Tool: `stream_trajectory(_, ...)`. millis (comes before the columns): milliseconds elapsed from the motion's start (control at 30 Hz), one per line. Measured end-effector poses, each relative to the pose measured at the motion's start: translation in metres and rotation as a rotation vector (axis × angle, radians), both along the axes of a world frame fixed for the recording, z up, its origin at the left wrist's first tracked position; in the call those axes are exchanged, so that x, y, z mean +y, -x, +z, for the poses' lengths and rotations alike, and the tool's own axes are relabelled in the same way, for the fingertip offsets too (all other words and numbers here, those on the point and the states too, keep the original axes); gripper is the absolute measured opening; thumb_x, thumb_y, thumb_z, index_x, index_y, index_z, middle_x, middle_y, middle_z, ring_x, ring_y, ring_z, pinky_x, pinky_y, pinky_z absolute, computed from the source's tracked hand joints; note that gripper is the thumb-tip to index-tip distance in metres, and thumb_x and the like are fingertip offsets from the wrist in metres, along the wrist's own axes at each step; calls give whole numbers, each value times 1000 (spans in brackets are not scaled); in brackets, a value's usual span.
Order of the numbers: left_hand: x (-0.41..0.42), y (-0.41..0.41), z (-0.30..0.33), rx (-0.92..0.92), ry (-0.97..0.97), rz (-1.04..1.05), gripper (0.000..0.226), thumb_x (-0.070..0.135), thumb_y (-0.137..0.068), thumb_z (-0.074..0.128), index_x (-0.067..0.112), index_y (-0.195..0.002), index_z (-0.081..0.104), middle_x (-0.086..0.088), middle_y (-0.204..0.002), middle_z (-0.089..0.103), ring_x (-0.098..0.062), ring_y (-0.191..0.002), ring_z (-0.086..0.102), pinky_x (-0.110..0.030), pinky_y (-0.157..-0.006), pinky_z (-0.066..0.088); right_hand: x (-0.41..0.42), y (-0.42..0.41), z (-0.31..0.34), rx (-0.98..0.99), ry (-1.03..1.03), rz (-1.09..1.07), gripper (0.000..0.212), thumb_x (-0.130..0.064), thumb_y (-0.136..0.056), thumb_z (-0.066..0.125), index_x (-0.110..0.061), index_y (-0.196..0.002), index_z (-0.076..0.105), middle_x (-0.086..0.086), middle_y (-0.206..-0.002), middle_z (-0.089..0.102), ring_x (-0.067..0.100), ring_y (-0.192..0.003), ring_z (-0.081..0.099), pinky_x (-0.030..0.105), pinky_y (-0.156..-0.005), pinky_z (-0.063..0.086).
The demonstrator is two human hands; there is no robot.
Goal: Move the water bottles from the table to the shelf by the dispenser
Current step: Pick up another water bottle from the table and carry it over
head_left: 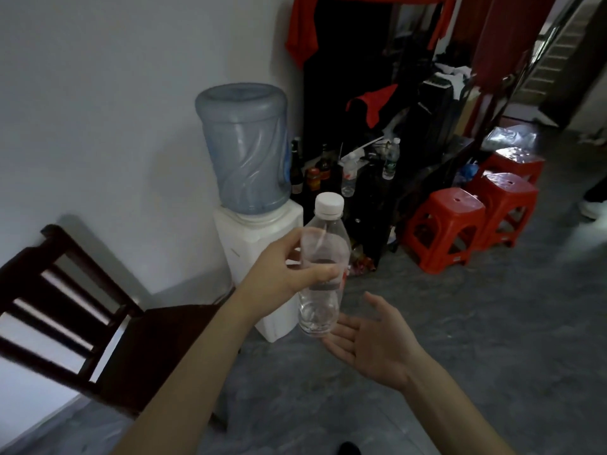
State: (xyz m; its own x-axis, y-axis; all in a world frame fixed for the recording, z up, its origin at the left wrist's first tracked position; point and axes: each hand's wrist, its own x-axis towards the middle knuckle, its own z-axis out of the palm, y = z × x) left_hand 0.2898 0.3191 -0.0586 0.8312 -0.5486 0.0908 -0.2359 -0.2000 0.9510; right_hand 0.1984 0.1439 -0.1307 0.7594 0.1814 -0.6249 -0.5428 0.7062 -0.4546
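The left hand [279,277] holds a clear water bottle [323,274] with a white cap [329,202] upright in mid-air, near the middle of the view. Its grip is curled round the bottle's waist: the thumb lies across the front at the label band, the fingers wrap behind. Just below, at about five o'clock from the bottle's base, the right hand [368,343] waits palm up, fingers spread and relaxed, holding nothing; its fingertips sit very near the bottle's bottom, though I cannot tell if they touch.

Behind the bottle, at twelve o'clock, stands a white water dispenser [259,238] carrying a big blue jug [244,149]. At its two o'clock a dark shelf [371,224] bears several bottles, among them two clear plastic ones [348,175] and some dark glass ones [297,169]. Red plastic stools [443,221] stand on the grey floor at three o'clock. A dark wooden chair [85,303] sits at nine o'clock against the white wall.
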Motion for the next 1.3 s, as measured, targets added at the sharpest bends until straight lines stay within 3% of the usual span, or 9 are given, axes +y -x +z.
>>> stream_trajectory(67, -26, -27, -1, 12, -3, 1, 65, 54, -64, 79, 33, -125, 65, 8, -117, 75, -9, -112, 68, -31, -97, 56, -26, -23, 4, 5, 2, -14, 76, -52, -80, 55, 8, -127, 58, 26, -130, 62, 35, -118, 59, 39, -94, 49)
stream_trajectory(133, -52, -53, 0, 14, -19, -5, 62, 55, -66, 80, 36, -123, 65, 11, -115, 75, -6, -110, 69, -30, -96, 56, -54, -47, 4, 15, 9, -16, 74, -54, -87, 50, 8, -128, 58, 26, -128, 63, 35, -122, 58, 40, -98, 47)
stream_trajectory(333, -129, -119, -3, -11, -34, 12, 54, 59, -65, 80, 45, -115, 64, 23, -108, 74, 3, -101, 69, -9, -79, 51, -128, -117, -2, 14, 26, 28, 77, -60, -93, 42, 7, -128, 57, 24, -128, 64, 35, -125, 57, 40, -106, 41)
stream_trajectory(633, -186, -195, -13, -4, -41, 23, 58, 58, -65, 80, 44, -119, 64, 23, -108, 74, 6, -100, 68, -5, -77, 50, -190, -197, -10, 48, 4, 58, 76, -60, -91, 44, 4, -129, 58, 23, -124, 66, 33, -102, 70, 39, -91, 52)
stream_trajectory(833, -205, -258, -32, 29, -48, 24, 54, 55, -66, 81, 47, -116, 64, 23, -109, 74, 6, -100, 68, -6, -77, 50, -213, -260, -26, 82, 54, 89, 76, -59, -92, 42, 4, -131, 57, 23, -123, 66, 32, -99, 68, 39, -90, 50)
stream_trajectory(967, -214, -318, -45, 34, -39, 26, 57, 56, -66, 81, 47, -119, 62, 21, -113, 73, 2, -104, 69, -15, -82, 55, -226, -318, -30, 109, 98, 75, 74, -56, -93, 42, 6, -131, 56, 23, -115, 68, 32, -95, 66, 40, -86, 51)
stream_trajectory(1133, -223, -404, -62, 42, -33, 55, 59, 61, -66, 82, 58, -120, 57, 27, -116, 70, 5, -108, 67, -28, -94, 55, -246, -406, -33, 153, 156, 97, 73, -55, -95, 40, 7, -129, 56, 25, -127, 64, 35, -112, 60, 42, -91, 48)
stream_trajectory(1300, -231, -475, -75, 39, -20, 66, 59, 61, -67, 83, 61, -120, 56, 32, -117, 68, 11, -108, 64, -16, -86, 51, -252, -484, -44, 192, 167, 104, 72, -55, -96, 40, 7, -128, 57, 25, -122, 66, 36, -111, 61, 42, -87, 50)
